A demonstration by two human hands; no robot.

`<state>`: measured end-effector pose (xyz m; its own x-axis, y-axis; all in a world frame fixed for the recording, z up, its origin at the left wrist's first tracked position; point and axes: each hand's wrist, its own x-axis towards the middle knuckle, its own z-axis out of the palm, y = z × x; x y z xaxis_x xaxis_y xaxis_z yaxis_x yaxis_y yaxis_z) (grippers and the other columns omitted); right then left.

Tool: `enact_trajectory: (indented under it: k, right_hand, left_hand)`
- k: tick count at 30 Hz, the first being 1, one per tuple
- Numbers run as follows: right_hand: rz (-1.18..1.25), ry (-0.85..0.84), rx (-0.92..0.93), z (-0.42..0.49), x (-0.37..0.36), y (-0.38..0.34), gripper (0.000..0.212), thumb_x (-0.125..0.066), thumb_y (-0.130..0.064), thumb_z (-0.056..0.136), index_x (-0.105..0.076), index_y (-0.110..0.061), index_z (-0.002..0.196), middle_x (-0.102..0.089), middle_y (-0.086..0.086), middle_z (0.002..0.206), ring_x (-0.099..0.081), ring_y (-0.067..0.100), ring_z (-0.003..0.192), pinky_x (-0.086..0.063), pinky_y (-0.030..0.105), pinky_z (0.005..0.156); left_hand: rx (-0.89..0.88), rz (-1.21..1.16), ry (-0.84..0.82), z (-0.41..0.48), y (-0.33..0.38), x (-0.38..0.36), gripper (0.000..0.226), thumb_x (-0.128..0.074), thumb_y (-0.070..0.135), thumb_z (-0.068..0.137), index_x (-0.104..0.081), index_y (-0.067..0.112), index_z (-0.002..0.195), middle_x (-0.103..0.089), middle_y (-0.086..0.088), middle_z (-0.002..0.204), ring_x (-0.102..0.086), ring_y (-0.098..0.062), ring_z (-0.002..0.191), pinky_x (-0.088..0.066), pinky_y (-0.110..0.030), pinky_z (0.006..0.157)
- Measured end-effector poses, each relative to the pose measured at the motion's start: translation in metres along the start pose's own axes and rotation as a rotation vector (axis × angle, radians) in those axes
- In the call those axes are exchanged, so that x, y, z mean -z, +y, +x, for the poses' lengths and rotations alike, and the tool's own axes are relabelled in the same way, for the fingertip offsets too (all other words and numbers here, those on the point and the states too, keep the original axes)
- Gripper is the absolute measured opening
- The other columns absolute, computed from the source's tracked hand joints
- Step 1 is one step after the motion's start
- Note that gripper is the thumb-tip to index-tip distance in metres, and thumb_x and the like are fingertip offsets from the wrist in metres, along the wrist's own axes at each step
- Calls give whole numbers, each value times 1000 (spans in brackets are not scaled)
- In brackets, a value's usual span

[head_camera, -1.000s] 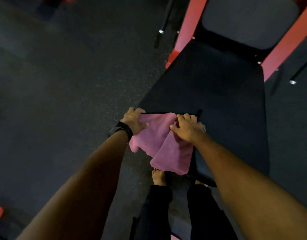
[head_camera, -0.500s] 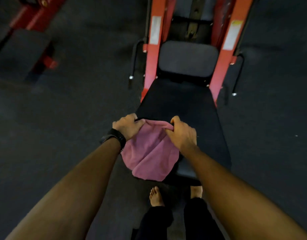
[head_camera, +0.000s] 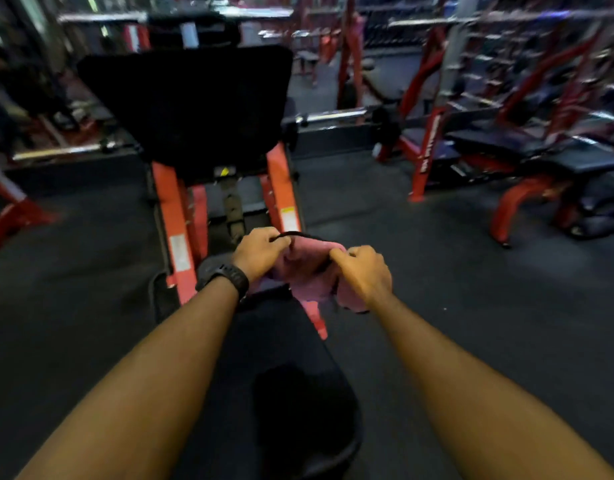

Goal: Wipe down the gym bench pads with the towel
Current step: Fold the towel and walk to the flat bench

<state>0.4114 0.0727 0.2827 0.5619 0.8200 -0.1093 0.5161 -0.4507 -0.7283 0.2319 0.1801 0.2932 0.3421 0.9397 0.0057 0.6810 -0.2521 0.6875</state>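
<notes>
A pink towel [head_camera: 307, 268] hangs bunched between my two hands, lifted above the bench. My left hand [head_camera: 260, 252], with a black watch on its wrist, grips the towel's left top edge. My right hand [head_camera: 362, 271] grips the right top edge. Below my arms lies the black seat pad [head_camera: 284, 375] of the bench. A small grey pad [head_camera: 212, 268] sits behind my left wrist, between orange-red frame rails [head_camera: 174, 230]. Farther off stands a large black upright pad [head_camera: 194, 105]. The picture is blurred by motion.
Dark rubber floor [head_camera: 437, 271] spreads on both sides of the bench. Red racks and black benches [head_camera: 540, 157] stand at the right. A chrome bar [head_camera: 333, 116] lies behind the upright pad, and another red frame [head_camera: 11, 209] is at the left edge.
The view has tilted up from the seat pad to the whole machine and gym. Both hands have lifted the towel off the seat pad's near end and carried it forward.
</notes>
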Motion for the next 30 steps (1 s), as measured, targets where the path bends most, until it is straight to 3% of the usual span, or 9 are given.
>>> enact_trajectory:
  k: [4,6,8,11,13,16,21,25,30]
  right_hand:
    - [482,-45,15,19,65,17,29,-70,-38,79,-67,-14,64,-63,5,70,-59,22,73,-48,37,69]
    - [666,-75,55,28,95,23,26,-74,-29,83,-67,-4,83,-62,6,76,-57,17,73,-47,36,68]
    - [744,-49,95,39,128,29,16,-72,-17,87,-61,-7,94,-65,7,86,-63,18,78,-54,39,72]
    - [808,72,93,65,181,45,13,-67,-14,91,-63,-8,101,-69,10,93,-66,20,82,-56,40,75]
    - [861,183,66,81,213,57,18,-63,-19,95,-71,-5,103,-75,15,98,-68,22,84,-56,40,79]
    - [915,366,-33,102,256,78,23,-57,-25,97,-75,-11,97,-76,14,89,-71,23,79,-58,42,78]
    - [996,505,-213,127,334,124,28,-51,-27,96,-70,-16,79,-71,7,79,-68,27,73,-59,42,70]
    - [1205,413,-313,139,404,161,21,-47,-22,100,-64,-10,99,-68,13,85,-64,28,56,-52,28,46]
    - [1269,505,-316,145,470,210,24,-45,-24,100,-60,-12,115,-70,13,96,-68,33,68,-51,38,62]
  left_hand:
    - [-175,-154,-36,35,109,-42,42,-59,24,98,-47,14,59,-43,-3,59,-37,-16,58,-29,-33,58]
    - [-209,-261,-64,44,154,-62,42,-60,26,96,-48,11,59,-41,-5,59,-34,-15,58,-27,-33,56]
    - [-239,-377,-140,48,200,-82,37,-61,29,94,-55,4,66,-44,-7,63,-38,-14,59,-30,-30,56]
    - [-296,-477,-275,53,263,-109,33,-58,16,98,-54,13,66,-43,-1,61,-40,-5,53,-35,-20,50]
    - [-324,-574,-374,58,300,-126,31,-59,14,96,-61,18,66,-54,-1,65,-50,-11,67,-43,-23,62]
    - [-302,-692,-573,64,348,-152,15,-63,23,91,-70,11,95,-66,-11,89,-60,-23,85,-48,-34,80]
    - [-567,-377,-703,73,427,-210,33,-74,24,72,-63,13,102,-65,-1,91,-62,-13,84,-50,-25,77]
    - [-697,-133,-670,85,476,-266,62,-82,48,55,-56,32,109,-67,6,107,-64,-13,100,-53,-36,92]
    - [-853,44,-592,90,542,-323,49,-78,35,72,-53,33,114,-65,5,107,-63,-16,98,-52,-42,90]
